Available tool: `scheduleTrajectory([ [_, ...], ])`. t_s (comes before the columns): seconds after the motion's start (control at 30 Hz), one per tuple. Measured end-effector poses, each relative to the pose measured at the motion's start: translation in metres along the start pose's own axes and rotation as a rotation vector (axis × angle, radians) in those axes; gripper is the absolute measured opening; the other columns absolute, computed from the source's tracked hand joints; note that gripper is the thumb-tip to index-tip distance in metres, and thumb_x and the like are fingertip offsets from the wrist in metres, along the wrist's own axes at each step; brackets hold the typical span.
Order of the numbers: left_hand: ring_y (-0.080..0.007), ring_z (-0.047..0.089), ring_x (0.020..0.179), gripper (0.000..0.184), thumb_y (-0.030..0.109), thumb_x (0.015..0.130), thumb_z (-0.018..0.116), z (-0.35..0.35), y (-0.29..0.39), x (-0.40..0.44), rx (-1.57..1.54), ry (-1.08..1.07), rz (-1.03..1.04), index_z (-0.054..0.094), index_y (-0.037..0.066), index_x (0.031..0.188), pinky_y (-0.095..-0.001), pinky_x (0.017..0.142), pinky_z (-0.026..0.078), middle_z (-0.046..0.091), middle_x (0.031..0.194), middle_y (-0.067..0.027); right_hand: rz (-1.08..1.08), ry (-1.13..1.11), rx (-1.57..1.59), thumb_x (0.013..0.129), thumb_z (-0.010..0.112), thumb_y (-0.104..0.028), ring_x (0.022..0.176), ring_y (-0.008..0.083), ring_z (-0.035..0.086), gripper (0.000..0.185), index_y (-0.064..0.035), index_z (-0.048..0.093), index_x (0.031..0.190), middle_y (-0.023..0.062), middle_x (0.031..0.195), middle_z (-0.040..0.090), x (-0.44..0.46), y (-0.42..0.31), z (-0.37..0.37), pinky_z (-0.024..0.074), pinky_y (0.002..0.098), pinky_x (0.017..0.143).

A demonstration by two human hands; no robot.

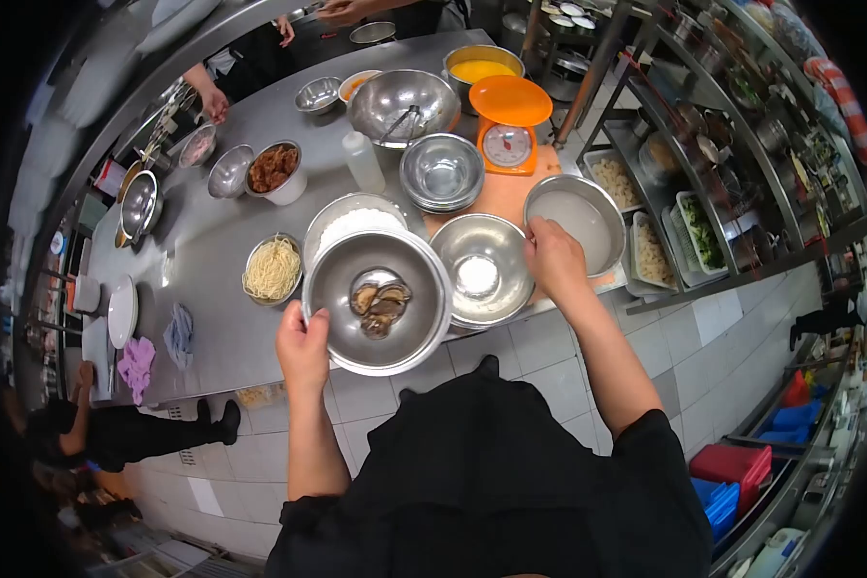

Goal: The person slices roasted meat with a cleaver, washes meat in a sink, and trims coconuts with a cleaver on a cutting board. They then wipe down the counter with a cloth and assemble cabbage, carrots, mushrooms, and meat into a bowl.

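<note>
My left hand (304, 349) grips the left rim of a metal bowl (342, 284) with several brown, mushroom-like pieces (380, 304) at its bottom. This bowl hangs over the table's front edge, partly hiding a bowl of white powder (361, 220). On the right, my right hand (554, 255) is closed on the left rim of a metal bowl (592, 220) of whitish contents. Between the two stands a shiny metal bowl (480, 270), nearly bare inside. Beyond it are stacked metal bowls (442, 171). Noodles (273, 269) fill a bowl left of my left hand.
An orange scale (509, 144), a squeeze bottle (363, 162), a large bowl (404, 104) and a tub of brown food (275, 171) stand farther back on the steel table (202, 308). Shelving (722, 125) rises at right. Other people's hands show at the far side.
</note>
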State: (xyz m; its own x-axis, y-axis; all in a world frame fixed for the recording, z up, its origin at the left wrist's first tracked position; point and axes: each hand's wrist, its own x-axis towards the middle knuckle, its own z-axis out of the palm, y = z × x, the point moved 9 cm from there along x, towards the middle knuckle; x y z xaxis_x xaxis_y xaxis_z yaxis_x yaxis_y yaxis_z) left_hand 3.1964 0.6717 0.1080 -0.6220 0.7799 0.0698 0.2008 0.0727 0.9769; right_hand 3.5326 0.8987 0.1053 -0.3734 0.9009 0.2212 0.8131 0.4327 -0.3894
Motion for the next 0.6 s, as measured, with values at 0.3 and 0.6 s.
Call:
scheduleTrajectory([
  [0.3,-0.004,0.051,0.073,0.005,0.006,0.092,0.059,-0.02,-0.014,0.038,-0.038,-0.02,0.012,0.061,0.001,0.09,-0.0218,0.066,0.042,0.062,0.083,0.0018,-0.027,-0.047,-0.023,0.084,0.065,-0.01,0.085,0.0366,0.065,0.018,-0.0056,0.057,0.1,0.0156,0.091,0.065,0.004,-0.011,0.017,0.0525,0.0468,0.075],
  [0.6,-0.0058,0.054,0.077,0.008,0.005,0.094,0.058,-0.052,-0.024,0.087,-0.178,0.079,0.048,0.063,0.0,0.096,-0.0227,0.072,0.045,0.065,0.088,-0.0002,-0.267,0.371,0.06,0.07,0.064,0.003,0.082,0.0329,0.064,0.017,-0.0067,0.055,0.082,0.0114,0.094,0.062,-0.016,-0.067,-0.063,0.0519,0.0422,0.069],
])
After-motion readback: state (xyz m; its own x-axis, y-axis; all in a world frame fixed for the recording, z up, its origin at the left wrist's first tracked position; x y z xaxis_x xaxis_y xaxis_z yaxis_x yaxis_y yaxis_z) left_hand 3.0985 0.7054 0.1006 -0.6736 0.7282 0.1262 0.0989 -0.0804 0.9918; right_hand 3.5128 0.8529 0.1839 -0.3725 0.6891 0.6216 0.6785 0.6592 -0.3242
